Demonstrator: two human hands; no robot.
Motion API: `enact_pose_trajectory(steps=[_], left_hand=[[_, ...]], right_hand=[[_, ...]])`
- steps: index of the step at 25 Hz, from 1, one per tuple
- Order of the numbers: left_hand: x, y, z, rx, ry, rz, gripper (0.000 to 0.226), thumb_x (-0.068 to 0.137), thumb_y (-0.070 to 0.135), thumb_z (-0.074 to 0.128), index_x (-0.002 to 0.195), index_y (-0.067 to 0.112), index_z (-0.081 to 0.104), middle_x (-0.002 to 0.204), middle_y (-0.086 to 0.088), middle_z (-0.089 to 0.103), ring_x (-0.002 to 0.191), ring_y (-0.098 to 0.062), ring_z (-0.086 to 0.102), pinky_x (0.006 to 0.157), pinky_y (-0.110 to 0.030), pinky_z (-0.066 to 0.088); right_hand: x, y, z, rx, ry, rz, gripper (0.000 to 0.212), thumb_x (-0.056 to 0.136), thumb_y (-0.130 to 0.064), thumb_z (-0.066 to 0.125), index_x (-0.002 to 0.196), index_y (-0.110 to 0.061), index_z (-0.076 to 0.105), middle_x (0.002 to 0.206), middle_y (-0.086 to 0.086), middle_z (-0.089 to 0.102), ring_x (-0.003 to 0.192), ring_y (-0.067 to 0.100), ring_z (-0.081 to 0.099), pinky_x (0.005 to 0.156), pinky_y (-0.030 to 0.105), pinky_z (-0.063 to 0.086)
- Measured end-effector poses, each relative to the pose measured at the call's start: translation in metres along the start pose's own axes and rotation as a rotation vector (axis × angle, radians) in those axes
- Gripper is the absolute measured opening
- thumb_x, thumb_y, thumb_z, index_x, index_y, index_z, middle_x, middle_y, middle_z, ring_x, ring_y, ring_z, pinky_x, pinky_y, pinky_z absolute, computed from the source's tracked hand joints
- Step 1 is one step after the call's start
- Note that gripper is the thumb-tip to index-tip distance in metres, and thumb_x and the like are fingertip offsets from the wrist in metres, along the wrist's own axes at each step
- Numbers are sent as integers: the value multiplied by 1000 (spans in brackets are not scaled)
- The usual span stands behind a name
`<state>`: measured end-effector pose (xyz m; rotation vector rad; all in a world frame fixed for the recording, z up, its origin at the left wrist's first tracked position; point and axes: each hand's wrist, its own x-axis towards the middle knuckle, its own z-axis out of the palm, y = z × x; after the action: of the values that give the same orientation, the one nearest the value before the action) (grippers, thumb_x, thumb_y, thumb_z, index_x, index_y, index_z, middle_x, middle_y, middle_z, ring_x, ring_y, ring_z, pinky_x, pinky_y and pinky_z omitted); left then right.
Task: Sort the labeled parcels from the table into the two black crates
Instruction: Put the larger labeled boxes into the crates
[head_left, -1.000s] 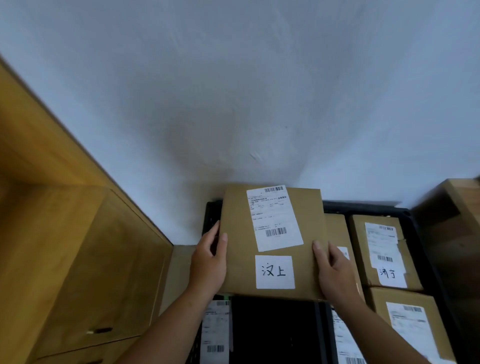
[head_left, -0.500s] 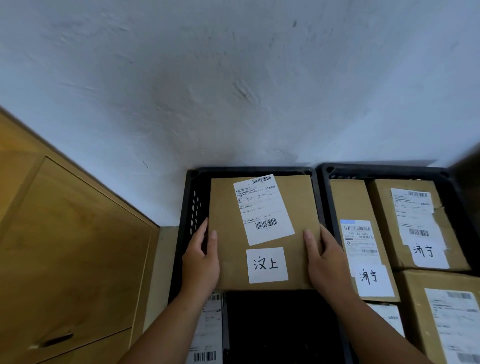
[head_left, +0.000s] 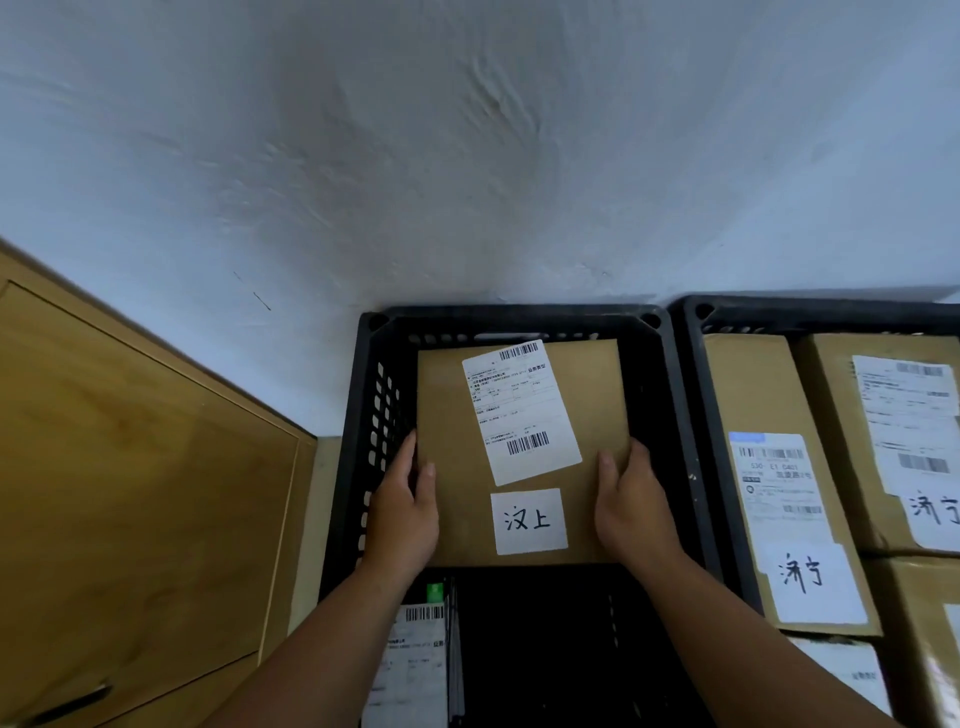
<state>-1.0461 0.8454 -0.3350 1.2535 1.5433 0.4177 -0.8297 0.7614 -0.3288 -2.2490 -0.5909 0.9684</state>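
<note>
head view: left grip (head_left: 402, 512) and right grip (head_left: 631, 512) clamp the parcel (head_left: 522, 415) by its sides inside the left crate (head_left: 514, 317); uneven release could wedge it tilted or trap a grip against its wall.

Left hand (head_left: 402, 512) and right hand (head_left: 636, 506): gripping the held parcel (head_left: 452, 405) by its sides; most fingers out of sight beneath its edges. We cannot tell whether it rests on anything.
Shipping label (head_left: 521, 410): fine print too small for us to read.
Left crate (head_left: 509, 317): near end cut by the bottom edge.
Lower parcel (head_left: 415, 670): partly behind the left forearm (head_left: 322, 639), cut at the bottom.
Right crate (head_left: 810, 312): cut by the right edge, likewise its far-right parcel (head_left: 826, 415) and handwritten tag (head_left: 932, 512).
</note>
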Motion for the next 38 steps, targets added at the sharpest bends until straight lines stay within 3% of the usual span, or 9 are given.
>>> enact_pose_trajectory(steps=[6, 10, 16, 20, 22, 24, 27, 31, 38], left_hand=[[11, -14, 13, 24, -29, -38, 58, 108, 22, 49, 161, 32, 26, 159, 0, 43, 140, -18, 46, 114, -36, 42], [14, -6, 16, 34, -21, -42, 60, 107, 21, 53, 161, 30, 28, 157, -1, 46, 138, -19, 49, 115, -40, 43], [-51, 43, 5, 188, 2, 109, 56, 104, 31, 57, 157, 33, 38, 158, 9, 39, 145, -12, 37, 119, -39, 36], [-129, 105, -17, 218, -47, 203, 50, 97, 39, 65, 143, 46, 47, 136, 29, 43, 125, 6, 43, 90, -12, 38], [-168, 139, -29, 201, -74, 258, 43, 95, 39, 68, 131, 52, 50, 128, 34, 47, 119, 14, 47, 82, -7, 36], [-203, 172, -41, 163, -115, 304, 39, 95, 38, 68, 125, 55, 51, 126, 35, 50, 118, 18, 46, 89, -11, 42], [-252, 215, -49, 112, -182, 342, 33, 96, 32, 69, 118, 52, 55, 126, 28, 56, 119, 7, 54, 100, -26, 48], [-304, 254, -20, 132, -291, 468, 39, 94, 23, 72, 120, 47, 57, 125, 21, 62, 118, 0, 58, 104, -33, 49], [-410, 316, 110, 194, -606, 566, 37, 96, 39, 65, 126, 53, 49, 128, 32, 56, 121, 7, 51, 102, -24, 39]], right_hand=[[20, 23, 23, 6, -10, 63, 55, 110, -29, 33, 160, -14, 18, 159, 13, 38, 144, 32, 40, 120, 47, 33], [26, 24, 25, -59, -8, 37, 59, 110, -27, 34, 161, -9, 12, 163, 17, 29, 149, 33, 31, 123, 49, 26], [-31, -26, -21, -190, 17, -284, 68, 102, -35, 55, 158, -8, 27, 163, 9, 31, 152, 21, 25, 125, 39, 24], [-98, -67, -86, -253, 59, -434, 65, 94, -39, 66, 150, -14, 43, 150, -1, 49, 141, 15, 41, 117, 34, 37], [-136, -82, -121, -245, 100, -470, 62, 89, -41, 71, 143, -18, 51, 136, -6, 57, 128, 12, 51, 106, 28, 44], [-177, -95, -161, -243, 133, -466, 58, 86, -43, 71, 137, -23, 54, 127, -11, 57, 120, 9, 54, 98, 21, 43], [-235, -106, -224, -271, 213, -474, 51, 86, -46, 69, 132, -27, 55, 120, -18, 55, 118, 4, 53, 94, 16, 41], [-298, -95, -311, -230, 391, -432, 51, 86, -47, 67, 132, -28, 54, 122, -20, 54, 120, 1, 49, 98, 16, 40], [-361, -16, -456, -139, 595, -261, 55, 85, -55, 65, 135, -40, 47, 123, -28, 48, 115, -5, 49, 99, 21, 46]])
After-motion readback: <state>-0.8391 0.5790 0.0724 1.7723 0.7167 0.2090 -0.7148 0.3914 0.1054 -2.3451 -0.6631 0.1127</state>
